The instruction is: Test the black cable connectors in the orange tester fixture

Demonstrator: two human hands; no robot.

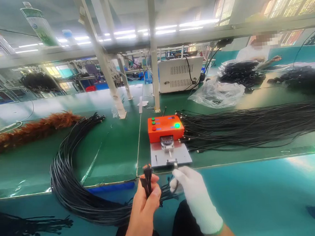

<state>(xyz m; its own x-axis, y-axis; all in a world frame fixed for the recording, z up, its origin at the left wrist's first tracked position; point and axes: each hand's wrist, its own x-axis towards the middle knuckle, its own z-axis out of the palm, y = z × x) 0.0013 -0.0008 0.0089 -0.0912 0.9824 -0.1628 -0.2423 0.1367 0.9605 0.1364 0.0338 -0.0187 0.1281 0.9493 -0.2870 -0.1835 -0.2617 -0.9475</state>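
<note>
My bare left hand point(146, 199) is closed around several black cable connectors point(147, 175) with orange tips. In a white glove, my right hand point(191, 188) pinches a single cable plug point(175, 165) at the front edge of a metal test plate point(161, 160). A small digital gauge point(167, 142) is mounted on that plate. Behind it sits an orange box point(164, 128) with green and red buttons and a lit green light. From my left hand a thick bundle of black cables point(66, 177) loops below the table edge and back up onto the tabletop.
Many black cables point(252, 124) lie spread to the right of the orange box. A brown feather duster point(32, 132) rests at left. Behind are metal posts, a white vented box point(180, 73) and a clear plastic bag point(217, 92). Another person point(253, 52) sits across the table at right.
</note>
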